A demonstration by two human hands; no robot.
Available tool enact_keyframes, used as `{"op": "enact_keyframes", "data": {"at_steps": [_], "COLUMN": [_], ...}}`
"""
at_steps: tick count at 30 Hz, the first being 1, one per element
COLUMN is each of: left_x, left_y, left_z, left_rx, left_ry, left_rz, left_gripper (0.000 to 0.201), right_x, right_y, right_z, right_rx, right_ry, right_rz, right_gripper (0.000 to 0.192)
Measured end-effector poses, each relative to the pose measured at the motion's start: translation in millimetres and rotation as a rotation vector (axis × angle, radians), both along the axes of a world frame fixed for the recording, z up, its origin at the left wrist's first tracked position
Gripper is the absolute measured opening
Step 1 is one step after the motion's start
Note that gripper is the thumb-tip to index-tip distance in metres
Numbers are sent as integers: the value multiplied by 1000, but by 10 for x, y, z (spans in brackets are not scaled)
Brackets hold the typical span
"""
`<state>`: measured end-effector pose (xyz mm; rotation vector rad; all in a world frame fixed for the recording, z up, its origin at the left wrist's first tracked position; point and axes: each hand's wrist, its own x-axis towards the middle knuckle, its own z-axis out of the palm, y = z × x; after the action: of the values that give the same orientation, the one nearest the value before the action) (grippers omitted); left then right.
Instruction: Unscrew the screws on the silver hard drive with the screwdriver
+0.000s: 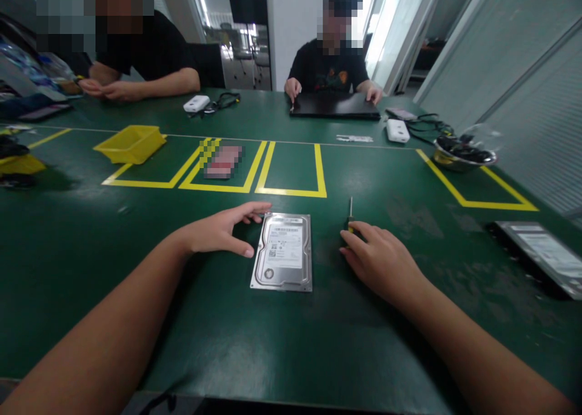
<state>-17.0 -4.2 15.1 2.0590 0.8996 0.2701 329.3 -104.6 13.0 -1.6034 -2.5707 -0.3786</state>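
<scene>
A silver hard disk drive (284, 252) with a white label lies flat on the green table in front of me. At its left edge is my left hand (230, 230), thumb and fingers spread apart, holding nothing; whether a fingertip touches the drive's upper left corner I cannot tell. To the right of the drive, my right hand (375, 254) rests low over the table with its fingers closed around a screwdriver (350, 212). The thin metal shaft points away from me, and most of the handle is hidden by the fingers.
A second hard drive (543, 254) lies at the right. Yellow tape outlines (291, 192) mark the table beyond my hands, with a yellow bin (131, 145) at left and a metal bowl (464, 154) of dark items at right. Two people sit opposite, one holding a black panel (335, 104).
</scene>
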Motion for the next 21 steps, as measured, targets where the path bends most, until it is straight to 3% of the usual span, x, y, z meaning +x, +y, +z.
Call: {"op": "enact_keyframes", "data": {"at_steps": [6,21], "left_x": [3,115], "left_y": [-27,-81], "left_z": [-41,-49], "left_rx": [63,49], "left_ry": [61,69], "left_rz": [-17,45], "left_gripper": [108,108], "right_x": [58,112], "right_y": [38,163], "right_z": [-24,-145], "right_rx": [-9,46], "right_ry": [38,111], "right_rz": [-1,100], "right_gripper": [31,40]}}
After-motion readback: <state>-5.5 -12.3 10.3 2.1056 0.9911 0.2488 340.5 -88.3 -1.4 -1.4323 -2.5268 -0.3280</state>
